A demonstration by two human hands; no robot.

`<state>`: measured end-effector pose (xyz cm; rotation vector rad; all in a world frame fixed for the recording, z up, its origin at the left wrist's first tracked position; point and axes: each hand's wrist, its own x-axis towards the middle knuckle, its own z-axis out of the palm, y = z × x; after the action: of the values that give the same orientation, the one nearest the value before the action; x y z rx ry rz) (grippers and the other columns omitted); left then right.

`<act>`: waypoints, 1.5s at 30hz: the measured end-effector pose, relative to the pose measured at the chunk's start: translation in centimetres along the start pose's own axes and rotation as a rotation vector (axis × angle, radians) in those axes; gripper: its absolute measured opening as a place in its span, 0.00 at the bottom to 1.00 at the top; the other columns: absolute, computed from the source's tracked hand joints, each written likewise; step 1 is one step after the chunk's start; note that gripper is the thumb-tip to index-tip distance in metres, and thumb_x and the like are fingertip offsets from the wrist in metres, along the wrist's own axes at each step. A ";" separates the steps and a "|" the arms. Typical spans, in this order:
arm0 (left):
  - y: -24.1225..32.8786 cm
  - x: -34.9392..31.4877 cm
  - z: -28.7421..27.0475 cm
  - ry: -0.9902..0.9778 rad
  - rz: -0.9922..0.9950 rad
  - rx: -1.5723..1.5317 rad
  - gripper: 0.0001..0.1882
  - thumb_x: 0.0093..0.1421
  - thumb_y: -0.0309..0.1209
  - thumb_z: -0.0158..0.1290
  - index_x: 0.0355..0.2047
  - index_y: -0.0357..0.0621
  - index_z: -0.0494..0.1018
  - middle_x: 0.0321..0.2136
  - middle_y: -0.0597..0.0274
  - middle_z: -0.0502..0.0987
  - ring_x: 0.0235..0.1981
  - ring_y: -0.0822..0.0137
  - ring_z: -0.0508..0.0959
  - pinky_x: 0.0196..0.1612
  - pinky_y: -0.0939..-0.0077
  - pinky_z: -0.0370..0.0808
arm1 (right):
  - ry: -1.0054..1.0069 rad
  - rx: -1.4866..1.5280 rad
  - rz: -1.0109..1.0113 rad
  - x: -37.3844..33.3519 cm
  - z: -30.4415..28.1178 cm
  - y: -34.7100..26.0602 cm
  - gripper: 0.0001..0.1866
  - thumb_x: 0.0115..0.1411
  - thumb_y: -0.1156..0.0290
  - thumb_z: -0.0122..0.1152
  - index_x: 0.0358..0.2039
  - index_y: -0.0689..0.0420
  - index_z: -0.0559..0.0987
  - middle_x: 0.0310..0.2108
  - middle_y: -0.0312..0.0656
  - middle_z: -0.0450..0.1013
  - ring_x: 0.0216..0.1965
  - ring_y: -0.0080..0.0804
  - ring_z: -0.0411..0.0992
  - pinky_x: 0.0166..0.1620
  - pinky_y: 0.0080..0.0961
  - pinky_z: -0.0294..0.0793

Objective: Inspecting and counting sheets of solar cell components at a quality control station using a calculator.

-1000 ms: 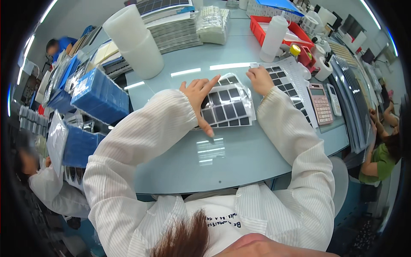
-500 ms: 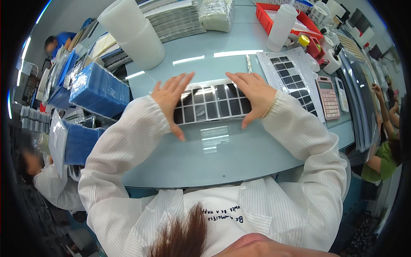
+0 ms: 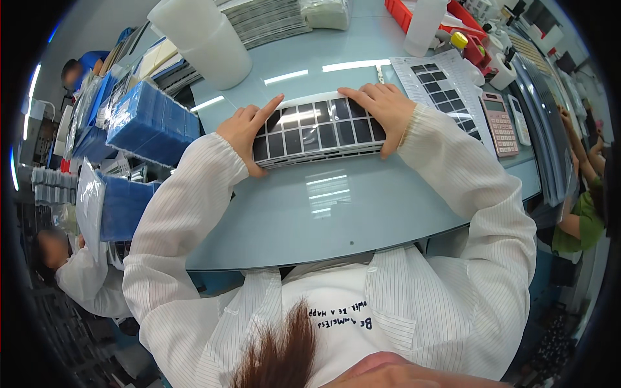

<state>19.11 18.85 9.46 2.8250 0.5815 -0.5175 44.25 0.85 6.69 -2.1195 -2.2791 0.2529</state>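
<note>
A stack of white sheets with rows of glossy black rectangles (image 3: pixel 319 136) lies on the table in front of me, its layered near edge showing. My left hand (image 3: pixel 247 134) is against the stack's left end, thumb at the near corner and index finger stretched toward the far edge. At the right end, my right hand (image 3: pixel 383 115) holds the stack between its thumb at the near corner and its fingers at the far corner. The undersides of the fingers are hidden.
Two blue wrapped bundles (image 3: pixel 152 123) stand at the left. White foam rolls (image 3: pixel 210 48) and stacked sheets (image 3: pixel 265 22) are at the back. On the right are a printed sheet with black rectangles (image 3: pixel 442 97), a pink calculator (image 3: pixel 500 129) and a white bottle (image 3: pixel 425 26).
Both hands have closed in from spread fingers onto the two ends of the stack. More of its layered near edge shows now. The whole view has shifted slightly.
</note>
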 end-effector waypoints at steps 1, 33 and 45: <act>0.1 -0.1 -0.2 0.009 0.004 -0.006 0.74 0.27 0.38 0.73 0.66 0.65 0.31 0.56 0.49 0.60 0.56 0.50 0.64 0.60 0.60 0.64 | 0.047 -0.042 -0.027 -0.1 0.3 0.2 0.73 0.15 0.65 0.78 0.66 0.46 0.45 0.48 0.45 0.62 0.51 0.44 0.61 0.59 0.37 0.53; 10.0 -1.6 2.1 0.349 0.579 -0.646 0.16 0.48 0.21 0.60 0.40 0.35 0.75 0.37 0.50 0.78 0.37 0.57 0.80 0.41 0.73 0.75 | 0.267 0.590 1.217 -16.7 2.9 12.0 0.52 0.21 0.66 0.83 0.52 0.60 0.67 0.49 0.53 0.69 0.51 0.38 0.68 0.51 0.34 0.69; 10.5 -1.9 4.2 -0.025 0.353 -1.283 0.24 0.60 0.35 0.53 0.53 0.36 0.67 0.43 0.52 0.75 0.45 0.61 0.76 0.51 0.69 0.71 | 1.043 1.267 0.388 -16.8 -3.1 -0.2 0.21 0.53 0.76 0.63 0.49 0.62 0.71 0.39 0.41 0.76 0.38 0.27 0.75 0.44 0.24 0.74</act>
<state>20.60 7.68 7.76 1.6176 0.2277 -0.0327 45.76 -15.47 11.37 -1.3507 -0.7075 0.3363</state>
